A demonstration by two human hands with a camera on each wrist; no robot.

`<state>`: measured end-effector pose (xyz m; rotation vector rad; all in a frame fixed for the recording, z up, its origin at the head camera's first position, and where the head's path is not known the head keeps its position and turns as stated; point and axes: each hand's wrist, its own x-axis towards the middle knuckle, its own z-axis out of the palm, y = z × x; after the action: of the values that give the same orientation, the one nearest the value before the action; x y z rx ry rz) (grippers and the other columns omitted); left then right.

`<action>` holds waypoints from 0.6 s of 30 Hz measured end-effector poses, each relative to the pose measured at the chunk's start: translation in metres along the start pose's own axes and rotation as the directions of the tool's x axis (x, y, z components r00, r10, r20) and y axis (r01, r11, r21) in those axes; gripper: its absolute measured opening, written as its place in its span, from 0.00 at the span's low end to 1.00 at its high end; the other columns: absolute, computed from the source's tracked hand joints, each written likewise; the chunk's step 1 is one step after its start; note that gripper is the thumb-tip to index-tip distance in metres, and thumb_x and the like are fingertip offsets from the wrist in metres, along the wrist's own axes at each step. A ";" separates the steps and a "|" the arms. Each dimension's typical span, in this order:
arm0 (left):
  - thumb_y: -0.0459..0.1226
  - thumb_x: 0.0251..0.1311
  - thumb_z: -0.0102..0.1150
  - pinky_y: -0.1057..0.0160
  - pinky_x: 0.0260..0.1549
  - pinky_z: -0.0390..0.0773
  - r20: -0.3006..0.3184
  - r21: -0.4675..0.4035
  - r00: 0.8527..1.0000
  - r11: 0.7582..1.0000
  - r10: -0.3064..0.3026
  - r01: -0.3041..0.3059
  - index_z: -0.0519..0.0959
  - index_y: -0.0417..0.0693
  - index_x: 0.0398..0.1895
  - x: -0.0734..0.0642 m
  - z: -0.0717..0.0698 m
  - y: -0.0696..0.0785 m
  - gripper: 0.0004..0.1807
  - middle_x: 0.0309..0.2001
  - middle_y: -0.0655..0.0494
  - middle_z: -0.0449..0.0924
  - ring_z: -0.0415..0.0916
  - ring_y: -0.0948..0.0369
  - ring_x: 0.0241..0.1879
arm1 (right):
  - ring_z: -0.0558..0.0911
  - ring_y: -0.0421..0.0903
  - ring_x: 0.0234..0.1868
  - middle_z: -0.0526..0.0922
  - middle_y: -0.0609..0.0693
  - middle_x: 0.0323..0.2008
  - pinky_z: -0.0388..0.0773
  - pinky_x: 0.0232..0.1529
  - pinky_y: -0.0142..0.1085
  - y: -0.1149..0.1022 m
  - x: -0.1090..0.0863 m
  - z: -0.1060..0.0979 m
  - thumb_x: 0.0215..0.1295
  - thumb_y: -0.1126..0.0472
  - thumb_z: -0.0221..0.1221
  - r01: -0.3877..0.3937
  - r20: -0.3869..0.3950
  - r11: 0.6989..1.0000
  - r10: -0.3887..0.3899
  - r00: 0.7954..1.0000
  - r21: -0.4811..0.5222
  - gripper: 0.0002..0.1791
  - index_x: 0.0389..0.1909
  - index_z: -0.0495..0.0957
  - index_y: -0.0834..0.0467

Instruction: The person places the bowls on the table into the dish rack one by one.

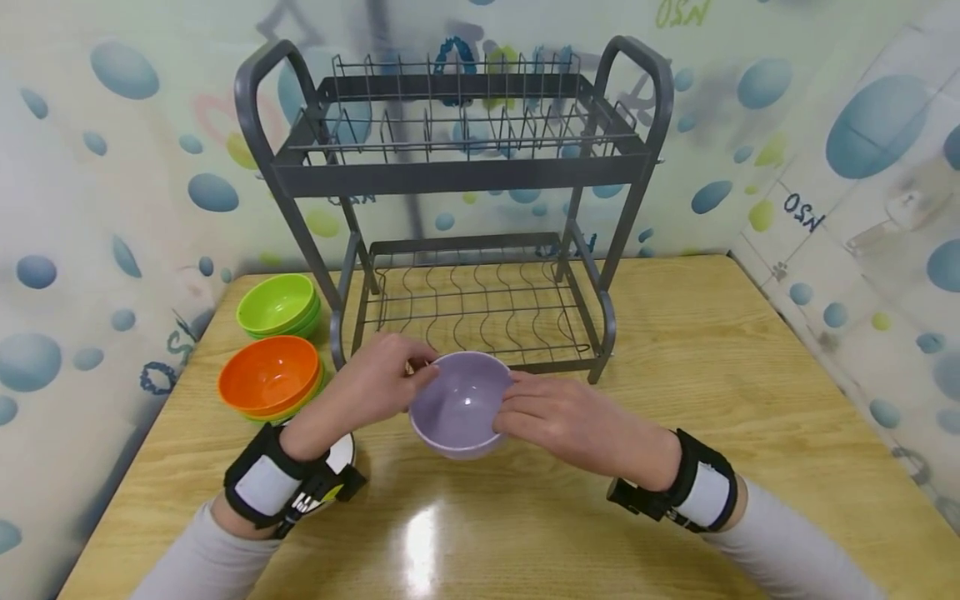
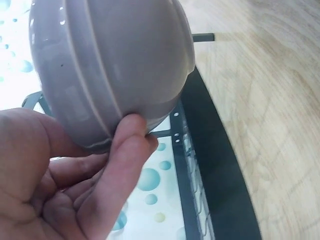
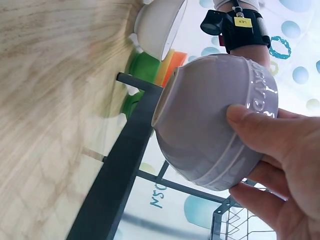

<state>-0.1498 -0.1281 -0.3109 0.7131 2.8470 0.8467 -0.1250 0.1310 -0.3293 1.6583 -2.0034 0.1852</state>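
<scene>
A glossy lavender bowl [image 1: 459, 408] is held up above the table, its mouth tilted toward the head camera. My left hand [image 1: 384, 377] pinches its left rim between thumb and fingers. On the opposite side, my right hand [image 1: 555, 414] grips the rim, the thumb on the outer wall in the right wrist view. Both wrist views show the bowl's ridged outside, and raised lettering runs under the rim in the right one. Just beyond the bowl stands the two-tier dark metal dish rack [image 1: 465, 175], with the bowl in front of its lower shelf.
Stacked green bowls [image 1: 276, 304] stand at the table's left, behind an orange bowl [image 1: 268, 375] nested on yellow and green ones. A white bowl [image 1: 341, 454] is partly hidden under my left wrist. Wire dividers [image 1: 427, 125] line the rack's upper tier. Patterned sheeting [image 1: 765, 150] covers the walls.
</scene>
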 end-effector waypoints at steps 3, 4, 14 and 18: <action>0.42 0.65 0.56 0.68 0.19 0.77 0.004 -0.046 1.000 0.999 -0.006 0.006 0.84 0.48 0.43 -0.004 -0.007 -0.002 0.12 0.31 0.54 0.84 0.75 0.66 0.19 | 0.82 0.38 0.44 0.86 0.44 0.39 0.76 0.58 0.33 0.004 0.004 -0.003 0.59 0.68 0.62 0.006 -0.007 1.000 -0.006 1.000 -0.002 0.09 0.40 0.80 0.55; 0.43 0.66 0.55 0.68 0.19 0.78 -0.009 -0.054 1.000 0.999 -0.007 0.006 0.84 0.48 0.44 -0.005 -0.010 -0.004 0.12 0.31 0.54 0.84 0.76 0.66 0.20 | 0.82 0.38 0.45 0.86 0.43 0.39 0.76 0.58 0.33 0.005 0.005 -0.004 0.59 0.68 0.62 0.005 -0.008 1.000 -0.005 1.000 -0.002 0.09 0.40 0.79 0.55; 0.41 0.67 0.52 0.63 0.24 0.75 -0.374 0.104 0.926 0.990 -0.051 0.096 0.84 0.42 0.43 -0.023 -0.046 -0.024 0.15 0.26 0.51 0.83 0.76 0.60 0.24 | 0.84 0.41 0.46 0.86 0.43 0.39 0.80 0.52 0.35 0.031 0.014 -0.015 0.58 0.61 0.64 -0.104 -0.010 0.991 0.105 0.994 0.083 0.08 0.39 0.80 0.54; 0.41 0.67 0.52 0.62 0.26 0.74 -0.463 0.099 0.877 0.976 -0.128 0.194 0.84 0.39 0.42 -0.028 -0.056 -0.036 0.16 0.28 0.46 0.84 0.75 0.55 0.26 | 0.84 0.43 0.46 0.87 0.46 0.40 0.82 0.49 0.37 0.048 0.014 -0.019 0.56 0.61 0.66 -0.190 -0.010 0.962 0.196 0.981 0.197 0.10 0.40 0.81 0.54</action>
<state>-0.1512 -0.1957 -0.2843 0.3048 3.3515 0.8898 -0.1664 0.1378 -0.2960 1.5615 -2.1828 0.4880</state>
